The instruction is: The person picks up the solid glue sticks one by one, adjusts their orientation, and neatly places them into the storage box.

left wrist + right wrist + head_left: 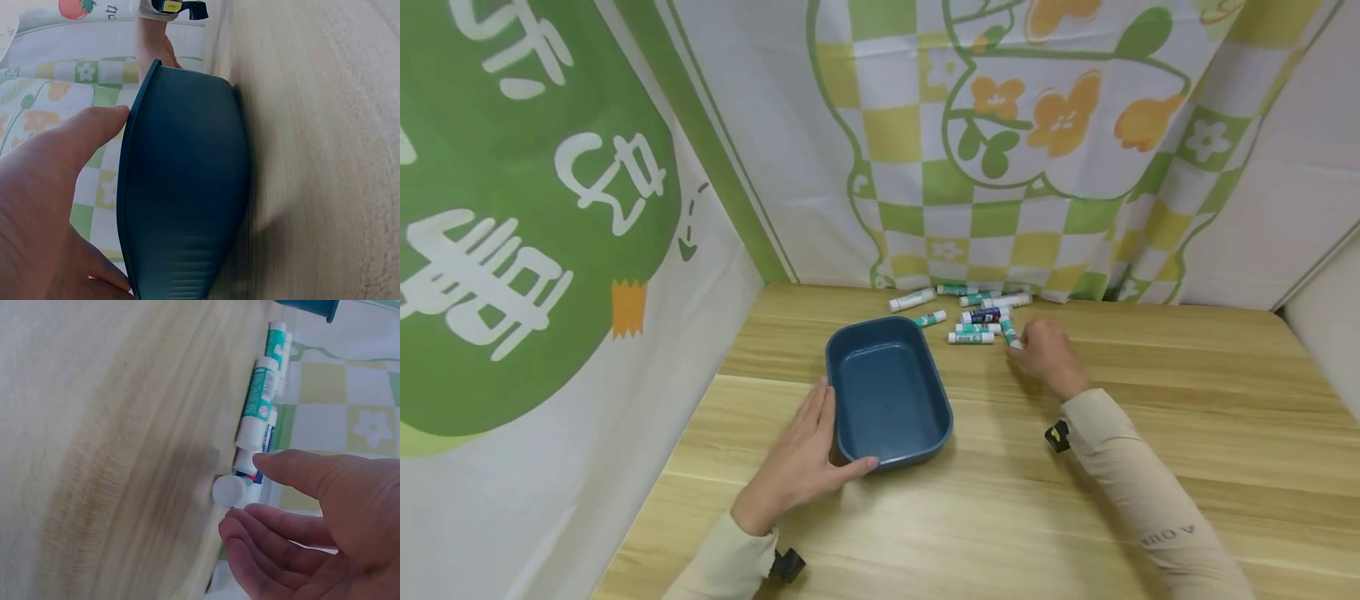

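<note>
A dark blue rectangular tray (891, 462) stands on the wooden table. My left hand (797, 458) spans its near left corner, with straight fingers along the left side and the thumb against the near rim. The tray's outer wall (184, 169) fills the middle of the left wrist view. Beyond the tray's far right corner, my right hand (1051, 357) is at the near end of a teal-and-white glue stick (1011, 332). That stick's white cap (230, 490) lies between thumb and fingertips, which are apart. Several other glue sticks (972, 338) lie beside it, one with a dark blue label (983, 316).
More glue sticks (913, 300) lie along the table's back edge, in front of a checked, flower-printed cloth (970, 212). A green-and-white printed wall covering (700, 275) flanks the left side. The wooden table top (1187, 417) extends to the right of my right arm.
</note>
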A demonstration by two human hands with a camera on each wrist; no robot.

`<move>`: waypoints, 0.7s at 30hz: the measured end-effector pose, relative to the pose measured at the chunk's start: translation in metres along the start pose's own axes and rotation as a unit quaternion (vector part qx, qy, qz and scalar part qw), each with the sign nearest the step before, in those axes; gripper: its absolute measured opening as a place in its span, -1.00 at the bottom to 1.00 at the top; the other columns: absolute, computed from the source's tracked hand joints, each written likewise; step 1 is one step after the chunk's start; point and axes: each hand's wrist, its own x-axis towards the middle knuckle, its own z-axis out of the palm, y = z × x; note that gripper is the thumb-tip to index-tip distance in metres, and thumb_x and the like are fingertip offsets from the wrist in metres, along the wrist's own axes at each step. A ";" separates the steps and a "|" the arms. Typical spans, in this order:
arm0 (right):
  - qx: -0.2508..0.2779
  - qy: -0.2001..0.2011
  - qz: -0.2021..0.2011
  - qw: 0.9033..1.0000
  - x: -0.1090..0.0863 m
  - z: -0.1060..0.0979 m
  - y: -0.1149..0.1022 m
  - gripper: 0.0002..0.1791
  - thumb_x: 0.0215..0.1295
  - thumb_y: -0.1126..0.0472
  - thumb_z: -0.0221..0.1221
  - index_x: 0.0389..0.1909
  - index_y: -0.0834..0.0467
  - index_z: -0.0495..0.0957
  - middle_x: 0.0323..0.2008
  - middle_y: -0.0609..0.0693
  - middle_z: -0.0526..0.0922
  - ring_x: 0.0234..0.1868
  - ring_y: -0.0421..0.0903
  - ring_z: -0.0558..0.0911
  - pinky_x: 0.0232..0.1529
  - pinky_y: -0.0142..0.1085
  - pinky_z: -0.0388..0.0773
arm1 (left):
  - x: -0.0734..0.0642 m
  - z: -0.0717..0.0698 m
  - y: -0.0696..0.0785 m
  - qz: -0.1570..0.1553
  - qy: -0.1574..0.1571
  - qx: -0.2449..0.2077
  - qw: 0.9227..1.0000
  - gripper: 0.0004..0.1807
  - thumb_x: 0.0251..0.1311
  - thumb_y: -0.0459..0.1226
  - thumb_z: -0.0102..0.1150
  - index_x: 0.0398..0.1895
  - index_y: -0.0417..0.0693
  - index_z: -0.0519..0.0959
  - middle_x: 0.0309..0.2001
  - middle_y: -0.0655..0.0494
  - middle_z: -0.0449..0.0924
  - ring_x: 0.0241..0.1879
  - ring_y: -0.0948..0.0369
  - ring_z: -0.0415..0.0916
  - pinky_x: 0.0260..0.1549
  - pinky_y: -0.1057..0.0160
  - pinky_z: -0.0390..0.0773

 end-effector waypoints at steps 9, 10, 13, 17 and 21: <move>-0.005 -0.022 0.044 0.999 0.004 0.002 0.003 -0.48 0.39 0.18 0.28 -0.75 0.07 0.29 -0.74 -0.11 0.32 -0.67 -0.17 0.36 -0.61 -0.33 0.36 | -0.001 0.003 -0.001 0.010 0.006 0.007 1.000 0.43 0.17 0.51 0.16 0.68 -0.40 -0.13 0.72 -0.26 -0.32 0.73 -0.16 -0.22 0.67 -0.16 0.05; -0.003 -0.023 0.050 0.999 0.004 0.002 0.004 -0.48 0.39 0.18 0.28 -0.75 0.06 0.30 -0.74 -0.11 0.33 -0.67 -0.18 0.37 -0.61 -0.34 0.37 | 0.000 0.003 -0.001 0.011 0.006 0.008 1.000 0.43 0.17 0.51 0.16 0.68 -0.40 -0.13 0.72 -0.26 -0.32 0.73 -0.16 -0.23 0.67 -0.16 0.05; 0.000 -0.024 0.058 0.998 0.006 0.003 0.005 -0.46 0.40 0.18 0.29 -0.77 0.06 0.31 -0.76 -0.12 0.33 -0.70 -0.19 0.36 -0.61 -0.34 0.38 | 0.000 0.003 -0.001 0.010 0.003 0.009 1.000 0.43 0.18 0.51 0.15 0.68 -0.39 -0.14 0.72 -0.26 -0.34 0.73 -0.15 -0.25 0.67 -0.16 0.04; -0.006 -0.015 0.053 0.998 0.008 0.004 0.008 -0.49 0.38 0.20 0.29 -0.76 0.07 0.33 -0.76 -0.12 0.34 -0.68 -0.18 0.36 -0.60 -0.34 0.38 | 0.000 0.001 0.000 0.008 -0.001 0.012 1.000 0.43 0.18 0.51 0.15 0.68 -0.40 -0.15 0.72 -0.26 -0.35 0.73 -0.14 -0.26 0.67 -0.15 0.04; -0.006 0.005 0.043 0.999 0.007 0.001 0.011 -0.61 0.33 0.23 0.28 -0.69 0.14 0.44 -0.68 -0.04 0.45 -0.60 -0.11 0.42 -0.59 -0.32 0.40 | -0.001 0.000 0.000 0.007 -0.003 0.014 1.000 0.43 0.18 0.51 0.15 0.68 -0.39 -0.15 0.72 -0.24 -0.36 0.73 -0.13 -0.28 0.67 -0.15 0.04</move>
